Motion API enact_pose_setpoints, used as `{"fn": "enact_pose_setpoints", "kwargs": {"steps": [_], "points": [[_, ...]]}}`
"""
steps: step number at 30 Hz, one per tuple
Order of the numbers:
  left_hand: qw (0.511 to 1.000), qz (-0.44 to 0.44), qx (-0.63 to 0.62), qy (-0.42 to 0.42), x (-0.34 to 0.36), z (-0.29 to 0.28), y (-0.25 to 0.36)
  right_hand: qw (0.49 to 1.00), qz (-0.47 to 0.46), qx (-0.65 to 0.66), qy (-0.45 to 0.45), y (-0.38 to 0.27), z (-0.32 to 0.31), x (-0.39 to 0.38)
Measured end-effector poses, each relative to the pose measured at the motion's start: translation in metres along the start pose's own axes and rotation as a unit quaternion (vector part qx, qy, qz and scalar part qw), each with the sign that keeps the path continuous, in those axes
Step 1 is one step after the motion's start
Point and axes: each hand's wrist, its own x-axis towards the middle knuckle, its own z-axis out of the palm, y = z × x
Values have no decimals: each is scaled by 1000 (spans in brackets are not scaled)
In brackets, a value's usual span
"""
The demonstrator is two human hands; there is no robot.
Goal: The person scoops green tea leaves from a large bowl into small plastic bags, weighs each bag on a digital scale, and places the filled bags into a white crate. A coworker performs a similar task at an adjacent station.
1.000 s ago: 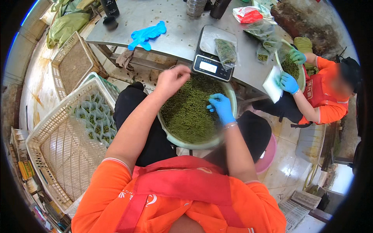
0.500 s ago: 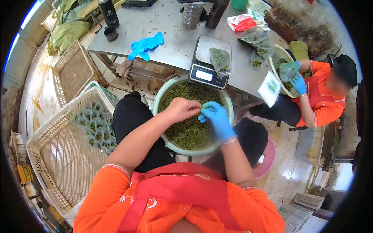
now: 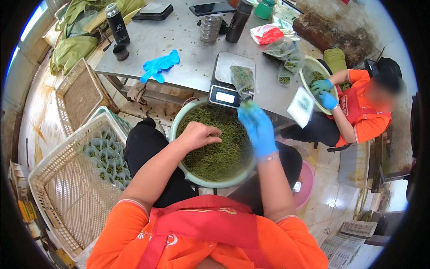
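- Clock directions are taken from the middle of the pale green tub, full of small green pieces, between the person's knees.
- Left hand, bare, is over the tub at 10 o'clock: fingers loosely curled, thumb apart, nothing visible between.
- Right hand, gloved in blue, is at 2 o'clock, blurred, with green at its fingertips; I cannot tell whether it grips anything.
- A filled clear bag lies on the near scale at 1 o'clock, just beyond that glove.
- Doing this well probably means small pinches, kept above the tub so spills fall back, and fingers clear of the pan while the reading settles.
- Counted: two scales, the second scale at 11 o'clock; two dark flasks, at 11 and 12; one co-worker, between 2 and 3.
- Small bags at 9 o'clock overlap too much to count.
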Motion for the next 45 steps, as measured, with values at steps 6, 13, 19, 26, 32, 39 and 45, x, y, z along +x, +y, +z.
{"fn": "enact_pose_setpoints", "kwargs": {"steps": [6,13,19,26,32,39,45], "points": [[993,-18,24,114,7,-17,-2,986,-7,-160,35,13,-17,0],[873,-206,-322,302,27,-40,-29,812,-277,-512,39,25,-14,5],[911,-205,-217,286,33,-31,-30,580,-354,-733,30,15,5,52],[907,-69,182,373,48,-42,-31,421,-344,-834,-98,-11,59,66],[939,-257,54,223,41,-38,-29,493,-390,-752,-200,9,104,20],[950,-186,53,246,39,-28,-39,493,-271,-806,-186,56,81,54],[935,-151,67,314,41,-28,-35,494,-235,-815,-190,40,96,28]]}}
